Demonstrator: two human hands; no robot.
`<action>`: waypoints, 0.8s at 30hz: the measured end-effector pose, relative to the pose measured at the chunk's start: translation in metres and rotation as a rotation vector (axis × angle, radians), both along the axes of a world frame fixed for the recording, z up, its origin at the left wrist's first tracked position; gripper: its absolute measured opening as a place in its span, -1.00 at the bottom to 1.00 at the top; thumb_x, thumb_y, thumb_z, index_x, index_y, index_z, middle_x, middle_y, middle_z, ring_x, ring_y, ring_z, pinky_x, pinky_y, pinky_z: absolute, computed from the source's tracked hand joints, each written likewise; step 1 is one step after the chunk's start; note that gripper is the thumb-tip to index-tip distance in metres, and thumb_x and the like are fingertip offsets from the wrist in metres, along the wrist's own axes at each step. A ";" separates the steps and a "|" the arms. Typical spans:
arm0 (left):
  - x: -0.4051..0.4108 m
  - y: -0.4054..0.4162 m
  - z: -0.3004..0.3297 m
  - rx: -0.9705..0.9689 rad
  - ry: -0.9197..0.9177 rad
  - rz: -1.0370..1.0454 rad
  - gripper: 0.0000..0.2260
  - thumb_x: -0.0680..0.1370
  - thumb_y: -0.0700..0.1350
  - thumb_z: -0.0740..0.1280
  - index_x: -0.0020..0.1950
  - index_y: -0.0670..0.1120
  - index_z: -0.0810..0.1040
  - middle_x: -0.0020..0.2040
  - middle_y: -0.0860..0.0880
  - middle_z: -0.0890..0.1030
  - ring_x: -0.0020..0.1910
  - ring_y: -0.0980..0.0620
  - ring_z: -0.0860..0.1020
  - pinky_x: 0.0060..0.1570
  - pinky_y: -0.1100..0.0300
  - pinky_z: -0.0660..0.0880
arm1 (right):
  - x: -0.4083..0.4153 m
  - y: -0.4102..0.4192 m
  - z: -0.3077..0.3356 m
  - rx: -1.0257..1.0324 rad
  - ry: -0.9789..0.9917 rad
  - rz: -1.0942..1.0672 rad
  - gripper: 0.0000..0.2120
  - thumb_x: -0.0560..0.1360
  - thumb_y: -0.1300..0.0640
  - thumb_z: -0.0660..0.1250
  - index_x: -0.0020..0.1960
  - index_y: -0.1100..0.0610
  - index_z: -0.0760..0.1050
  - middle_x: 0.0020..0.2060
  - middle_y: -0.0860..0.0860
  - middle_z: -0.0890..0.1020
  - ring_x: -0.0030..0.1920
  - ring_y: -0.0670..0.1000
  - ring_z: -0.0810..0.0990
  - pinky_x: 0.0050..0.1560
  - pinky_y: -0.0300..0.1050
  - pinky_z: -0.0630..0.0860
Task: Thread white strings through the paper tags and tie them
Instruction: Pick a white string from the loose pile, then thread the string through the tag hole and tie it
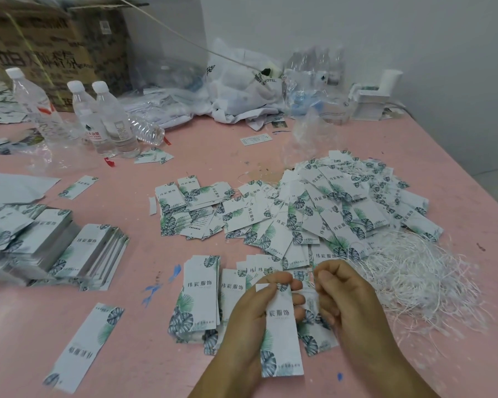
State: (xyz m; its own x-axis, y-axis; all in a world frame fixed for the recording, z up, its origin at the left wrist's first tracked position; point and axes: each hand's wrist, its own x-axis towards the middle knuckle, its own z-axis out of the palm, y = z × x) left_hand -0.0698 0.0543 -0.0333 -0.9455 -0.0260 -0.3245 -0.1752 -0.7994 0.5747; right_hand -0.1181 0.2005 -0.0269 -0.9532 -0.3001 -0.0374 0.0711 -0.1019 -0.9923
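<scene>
My left hand (256, 314) holds a long white paper tag (281, 334) with green leaf print upright by its top end. My right hand (342, 294) pinches a thin white string (312, 275) right beside the tag's top corner. A loose heap of white strings (420, 280) lies to the right of my hands. Short stacks of unstrung tags (202, 294) lie under and left of my hands. A wide pile of tags with strings (337, 205) spreads across the middle of the pink table (161, 354).
More tag stacks (69, 251) sit at the left, and one single tag (84, 346) lies near the front. Water bottles (104, 119), a cardboard box (55, 47), plastic bags (242, 84) and a white dispenser (377, 96) line the far edge by the wall.
</scene>
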 end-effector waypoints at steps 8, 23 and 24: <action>0.004 -0.001 0.000 -0.177 -0.017 -0.001 -0.77 0.44 -0.15 0.32 0.01 -0.15 0.69 0.01 -0.33 0.66 -0.14 -0.16 0.66 -0.21 0.09 0.61 | 0.009 -0.012 -0.004 0.267 0.177 0.020 -0.71 0.35 -0.06 0.42 0.04 -0.01 0.56 -0.20 -0.03 0.61 -0.30 0.23 0.57 -0.13 0.27 0.57; 0.006 -0.002 -0.004 -0.260 0.027 -0.036 -0.75 0.49 -0.13 0.29 0.08 -0.17 0.67 0.00 -0.31 0.67 -0.08 -0.18 0.65 -0.15 0.10 0.58 | 0.012 -0.013 -0.005 0.541 0.475 -0.015 -0.82 0.47 0.15 0.44 -0.14 -0.14 0.58 -0.10 -0.13 0.44 -0.13 -0.04 0.53 -0.21 -0.35 0.44; 0.006 -0.002 -0.004 -0.254 0.025 -0.035 -0.75 0.53 -0.16 0.25 0.08 -0.16 0.67 0.00 -0.31 0.67 -0.07 -0.19 0.65 -0.12 0.09 0.57 | 0.013 -0.013 -0.005 0.565 0.497 -0.017 -0.84 0.49 0.14 0.42 -0.14 -0.13 0.57 -0.09 -0.14 0.43 -0.11 -0.04 0.53 -0.20 -0.32 0.46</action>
